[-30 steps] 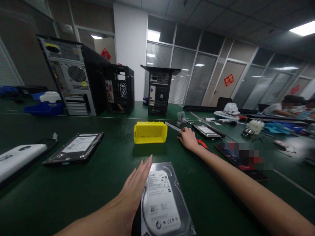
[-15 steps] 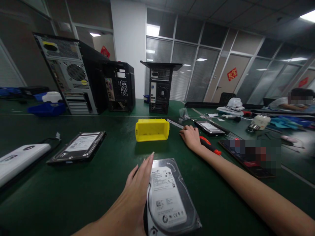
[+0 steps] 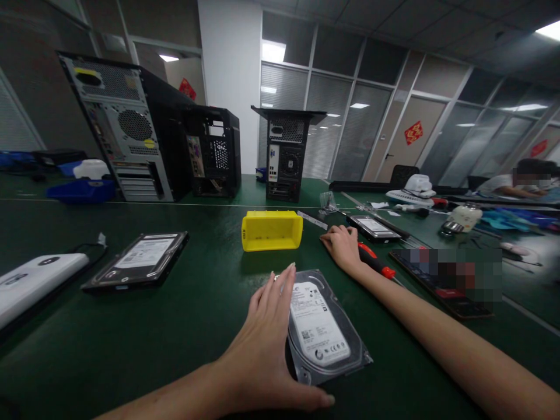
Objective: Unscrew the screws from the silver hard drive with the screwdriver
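A hard drive [image 3: 321, 324] with a white label lies in front of me, tilted slightly to the right. My left hand [image 3: 273, 329] rests along its left edge, fingers stretched out and thumb spread below its near edge. A small shiny spot shows by the left fingertips; I cannot make out what it is. Farther off, my right hand [image 3: 343, 248] is on the table with curled fingers, their tips hidden. A red and black screwdriver [image 3: 375, 259] lies just right of that hand. Left of it stands a yellow bin [image 3: 272, 232], its open side towards me.
Another hard drive [image 3: 139, 259] lies left, near a white device [image 3: 37, 286]; a third drive [image 3: 374, 226] lies behind the screwdriver. Computer cases [image 3: 286, 154] stand at the back. A partly blurred-out phone-like slab [image 3: 437, 286] is at right. A person [image 3: 520, 181] sits far right.
The hard drive has slid to the right and away from me, with my left hand against its edge. My left thumb now shows, spread outward. My right hand has barely moved.
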Available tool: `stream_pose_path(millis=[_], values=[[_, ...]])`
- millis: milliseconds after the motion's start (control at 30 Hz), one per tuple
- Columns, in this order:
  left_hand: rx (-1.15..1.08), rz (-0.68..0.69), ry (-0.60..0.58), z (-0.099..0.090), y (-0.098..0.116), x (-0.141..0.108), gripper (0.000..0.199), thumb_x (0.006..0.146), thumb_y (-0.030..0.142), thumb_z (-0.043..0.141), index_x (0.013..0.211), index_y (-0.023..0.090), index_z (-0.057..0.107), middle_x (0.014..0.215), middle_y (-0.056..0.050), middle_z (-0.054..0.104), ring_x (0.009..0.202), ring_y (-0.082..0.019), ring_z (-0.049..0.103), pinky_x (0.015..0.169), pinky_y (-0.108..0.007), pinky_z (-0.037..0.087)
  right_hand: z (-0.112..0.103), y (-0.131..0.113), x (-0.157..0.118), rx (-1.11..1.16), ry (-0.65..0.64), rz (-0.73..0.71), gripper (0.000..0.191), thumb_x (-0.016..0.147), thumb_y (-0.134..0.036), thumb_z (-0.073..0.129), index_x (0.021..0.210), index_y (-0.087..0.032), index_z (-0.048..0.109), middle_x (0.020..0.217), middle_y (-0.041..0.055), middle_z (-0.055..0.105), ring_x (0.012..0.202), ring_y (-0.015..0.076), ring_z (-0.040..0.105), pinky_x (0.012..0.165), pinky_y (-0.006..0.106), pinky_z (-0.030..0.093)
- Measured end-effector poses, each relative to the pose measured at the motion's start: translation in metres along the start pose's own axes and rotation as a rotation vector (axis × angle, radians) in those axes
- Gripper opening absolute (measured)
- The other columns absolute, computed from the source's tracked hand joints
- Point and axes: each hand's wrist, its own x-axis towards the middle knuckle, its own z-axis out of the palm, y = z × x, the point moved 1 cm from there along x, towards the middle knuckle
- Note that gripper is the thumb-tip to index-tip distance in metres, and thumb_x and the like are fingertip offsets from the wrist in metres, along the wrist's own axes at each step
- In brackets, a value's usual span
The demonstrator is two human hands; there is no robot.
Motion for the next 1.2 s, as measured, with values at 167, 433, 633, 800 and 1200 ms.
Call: stream_pose_path(millis=[167, 433, 633, 800, 1200], values=[[0.014, -0.029, -0.009, -0.001, 0.001, 0.000, 0.137, 0.050, 0.062, 0.073, 0.141, 0.014, -0.017, 0.150, -0.017, -0.007, 0.134, -0.041, -0.007, 0.106, -0.061, 0.010, -0.011, -0.006, -0.014, 0.231, -0.032, -0.051, 0.032, 0.088, -0.034, 0.048, 0.111, -0.012, 0.054, 0.109, 0.0080, 0.056, 0.098, 0.0158, 0.055, 0.087, 0.038, 0.046], [0.011, 0.016, -0.001, 0.006, -0.004, 0.005, 0.133, 0.050, 0.058, 0.072, 0.143, 0.012, -0.010, 0.150, -0.015, -0.006, 0.133, -0.042, -0.011, 0.105, -0.064, 0.008, -0.065, -0.010, -0.104, 0.594, -0.090, -0.054, 0.031, 0.087, -0.042, 0.047, 0.096, -0.022, 0.068, 0.096, 0.0041, 0.063, 0.088, 0.0112, 0.060, 0.080, 0.023, 0.049], [0.052, -0.063, -0.086, 0.005, -0.009, 0.017, 0.101, 0.068, 0.047, 0.063, 0.144, 0.009, 0.009, 0.148, -0.018, 0.004, 0.132, -0.045, -0.002, 0.103, -0.065, 0.016, -0.076, -0.026, -0.119, 0.817, -0.284, 0.016, 0.030, 0.083, -0.044, 0.052, 0.087, -0.022, 0.070, 0.085, 0.0062, 0.061, 0.080, 0.0139, 0.059, 0.072, 0.026, 0.047], [0.038, -0.029, -0.046, 0.005, -0.010, 0.017, 0.084, 0.077, 0.035, 0.056, 0.144, 0.015, 0.012, 0.148, -0.014, 0.008, 0.132, -0.043, 0.000, 0.101, -0.066, 0.019, -0.078, -0.030, -0.114, 0.859, -0.345, 0.037, 0.031, 0.081, -0.046, 0.052, 0.085, -0.022, 0.071, 0.085, 0.0067, 0.061, 0.081, 0.0150, 0.058, 0.074, 0.028, 0.046], [0.067, -0.049, -0.028, 0.014, -0.018, 0.019, 0.108, 0.060, 0.045, 0.070, 0.145, 0.017, 0.011, 0.150, -0.016, 0.004, 0.131, -0.048, -0.002, 0.100, -0.067, 0.020, -0.081, -0.028, -0.114, 0.849, -0.505, 0.186, 0.034, 0.074, -0.052, 0.058, 0.077, -0.022, 0.072, 0.074, 0.0047, 0.057, 0.069, 0.0133, 0.053, 0.064, 0.026, 0.039]])
